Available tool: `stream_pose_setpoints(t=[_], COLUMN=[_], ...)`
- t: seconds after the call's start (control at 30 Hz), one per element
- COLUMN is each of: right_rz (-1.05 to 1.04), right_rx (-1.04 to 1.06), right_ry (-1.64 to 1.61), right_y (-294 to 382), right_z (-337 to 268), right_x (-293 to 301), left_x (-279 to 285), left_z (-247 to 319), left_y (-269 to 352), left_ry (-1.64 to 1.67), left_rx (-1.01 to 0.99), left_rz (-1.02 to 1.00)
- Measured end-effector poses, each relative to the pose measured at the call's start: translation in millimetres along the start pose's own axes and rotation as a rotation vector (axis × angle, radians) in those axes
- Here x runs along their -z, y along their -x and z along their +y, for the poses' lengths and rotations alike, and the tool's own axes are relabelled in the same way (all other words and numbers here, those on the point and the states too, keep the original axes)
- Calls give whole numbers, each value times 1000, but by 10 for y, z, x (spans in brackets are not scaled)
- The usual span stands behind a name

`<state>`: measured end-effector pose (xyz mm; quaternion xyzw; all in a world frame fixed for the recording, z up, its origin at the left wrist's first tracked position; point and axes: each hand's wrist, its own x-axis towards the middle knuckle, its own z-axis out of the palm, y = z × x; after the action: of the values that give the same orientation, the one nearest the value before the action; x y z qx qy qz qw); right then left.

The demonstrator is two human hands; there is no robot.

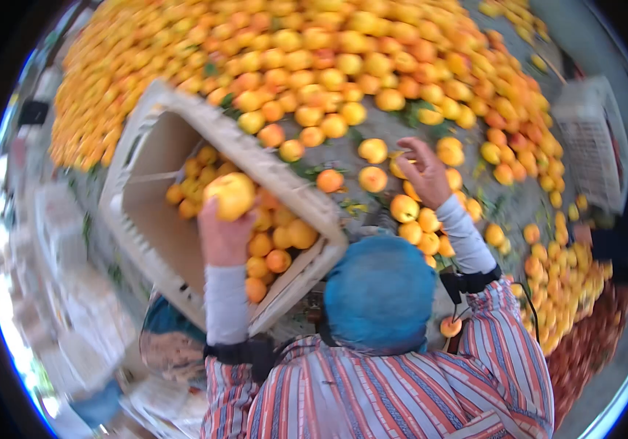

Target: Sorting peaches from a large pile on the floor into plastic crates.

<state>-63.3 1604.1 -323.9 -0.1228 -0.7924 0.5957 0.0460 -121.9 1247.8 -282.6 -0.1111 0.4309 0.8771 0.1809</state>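
My left hand (226, 236) grips a yellow-orange peach (231, 196), held over the open side of a pale plastic crate (152, 219). The crate is tilted, and several more peaches (278, 236) lie along its inner wall. My right hand (426, 170) reaches over the grey floor (355, 164) at the front of a large peach heap (314, 55). Its fingers are spread beside a peach (399, 164) that they partly cover; touch cannot be told. Another small cluster of peaches (418, 222) lies just below that hand. A blue cap (379, 293) hides the floor nearest me.
At the right stands another pale crate (588, 142), near a person's dark sleeve (613, 247). A smaller peach pile (560, 285) borders a blurred reddish heap (593, 340). Blurred pale crates (61, 225) line the left side. Green leaves (418, 112) are scattered on the floor.
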Motion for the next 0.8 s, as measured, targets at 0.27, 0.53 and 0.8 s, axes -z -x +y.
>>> stream_pose_setpoints(t=[0.27,0.53,0.8], right_rz=[571,821,859], right_rx=[-739,-816,-816], right_ry=[46,770,-229], right_y=[2419,2328,1830], right_z=[1877,2387,2484], right_x=[973,1733,2079], left_x=[1421,926,-591], left_z=[1,492,297], left_y=[-397,-489,-286], left_ry=[435,63,-211], left_rx=[324,52,118], left_rz=[720,338,-317])
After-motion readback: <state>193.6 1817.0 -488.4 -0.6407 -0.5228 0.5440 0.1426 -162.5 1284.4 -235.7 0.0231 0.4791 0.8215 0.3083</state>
